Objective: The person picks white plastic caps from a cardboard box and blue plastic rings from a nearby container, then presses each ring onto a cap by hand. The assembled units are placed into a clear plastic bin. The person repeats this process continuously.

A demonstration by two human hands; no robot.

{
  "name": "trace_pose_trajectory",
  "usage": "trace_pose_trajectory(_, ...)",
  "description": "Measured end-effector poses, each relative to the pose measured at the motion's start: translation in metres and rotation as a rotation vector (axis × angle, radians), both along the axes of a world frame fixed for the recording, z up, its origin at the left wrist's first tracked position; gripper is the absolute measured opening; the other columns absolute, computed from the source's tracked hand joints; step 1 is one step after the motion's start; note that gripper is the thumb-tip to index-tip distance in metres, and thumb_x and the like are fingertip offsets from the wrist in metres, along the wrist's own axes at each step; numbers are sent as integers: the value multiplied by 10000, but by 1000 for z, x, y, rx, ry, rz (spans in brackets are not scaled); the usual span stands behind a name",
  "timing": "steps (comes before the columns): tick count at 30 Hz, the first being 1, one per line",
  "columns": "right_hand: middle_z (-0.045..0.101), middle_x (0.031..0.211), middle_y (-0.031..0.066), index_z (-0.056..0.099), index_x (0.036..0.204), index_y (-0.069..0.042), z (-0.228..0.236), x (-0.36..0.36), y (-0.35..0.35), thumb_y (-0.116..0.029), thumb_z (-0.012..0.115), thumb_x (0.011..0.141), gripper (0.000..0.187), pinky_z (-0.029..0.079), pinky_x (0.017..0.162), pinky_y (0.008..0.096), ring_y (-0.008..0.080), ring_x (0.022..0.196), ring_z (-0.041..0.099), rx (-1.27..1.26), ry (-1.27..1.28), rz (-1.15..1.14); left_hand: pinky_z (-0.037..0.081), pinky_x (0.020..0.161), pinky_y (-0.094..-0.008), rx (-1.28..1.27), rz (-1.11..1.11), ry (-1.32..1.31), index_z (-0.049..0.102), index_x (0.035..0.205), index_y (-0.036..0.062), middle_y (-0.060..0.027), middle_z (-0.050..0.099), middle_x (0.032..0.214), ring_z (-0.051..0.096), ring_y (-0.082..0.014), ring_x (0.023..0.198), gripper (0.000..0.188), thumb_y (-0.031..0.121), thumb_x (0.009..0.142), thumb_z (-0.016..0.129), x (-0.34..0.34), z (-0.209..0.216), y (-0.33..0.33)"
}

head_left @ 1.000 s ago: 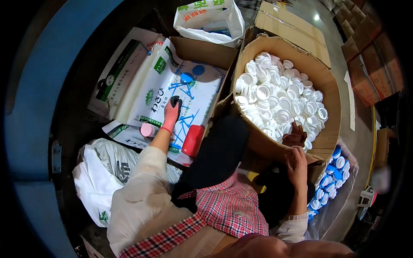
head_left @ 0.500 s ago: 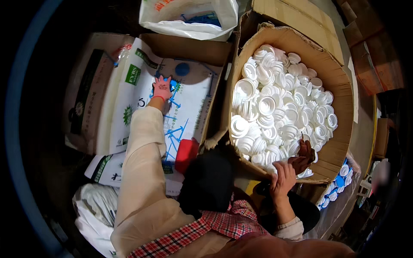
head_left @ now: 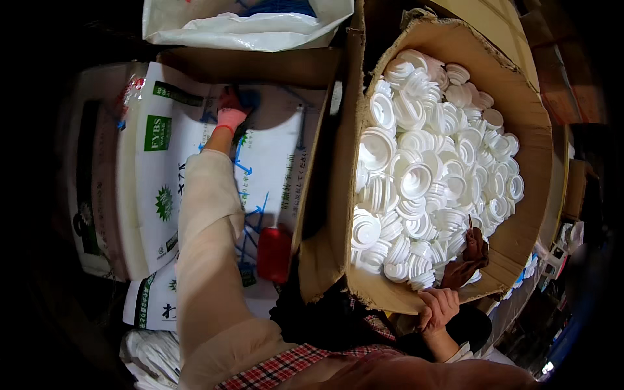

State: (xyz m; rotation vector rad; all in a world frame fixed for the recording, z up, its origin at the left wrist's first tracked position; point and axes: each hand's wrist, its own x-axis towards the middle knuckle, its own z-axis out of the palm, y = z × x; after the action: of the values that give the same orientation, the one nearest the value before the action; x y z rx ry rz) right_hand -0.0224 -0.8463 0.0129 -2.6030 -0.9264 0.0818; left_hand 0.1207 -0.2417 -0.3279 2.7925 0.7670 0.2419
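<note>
My left hand [head_left: 233,110], in a pink glove, reaches to the far end of a box lined with a white printed sheet [head_left: 156,195]. Its fingers lie in shadow beside a blue round piece [head_left: 248,99], and I cannot make out whether they hold it. Thin blue plastic pieces [head_left: 242,159] are scattered on the sheet along my forearm. My bare right hand [head_left: 439,309] has its fingers wrapped over the near rim of a large cardboard box [head_left: 383,296]. White ringed plastic caps [head_left: 416,179] fill that box, with a crumpled brown cloth or glove [head_left: 468,260] on top near my right hand.
A red flat object [head_left: 274,253] lies by the lined box's near right side. Behind that box stands a white bag [head_left: 260,34] with blue contents. Another white bag [head_left: 153,354] sits at the lower left. Brown cartons [head_left: 565,81] are stacked at the far right.
My left hand has moved farther in, off the blue pieces where its fingers were spread. My right hand has closed on the box rim. The view has shifted closer to the boxes.
</note>
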Motion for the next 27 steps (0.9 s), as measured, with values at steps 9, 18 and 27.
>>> trace_pose_trajectory(9,649,838,71,679,875,-51,10,15,-3,-202,634,763,193,390,585,348,225,665,561,-11,14,104,410,1025,-410,-98,127,-138,471,1294,-4,-242,546,1236,523,-378,1165,825,388,657,818,-28,-16,-4)
trace_pose_trajectory(18,546,1183,157,572,1199,-101,17,58,-76,-121,741,759,471,501,829,411,309,1081,557,73,153,-273,389,1029,-392,-515,-757,-571,378,1380,19,-147,476,1325,490,-281,1210,875,193,651,830,-116,374,-252)
trace_pose_trajectory(27,592,1112,246,619,1161,-80,-33,92,-131,-81,669,753,411,497,889,474,421,1054,588,-416,206,-301,450,953,-441,-241,-1040,212,467,1268,22,-230,560,1156,527,-407,1110,776,386,671,804,-67,360,-364)
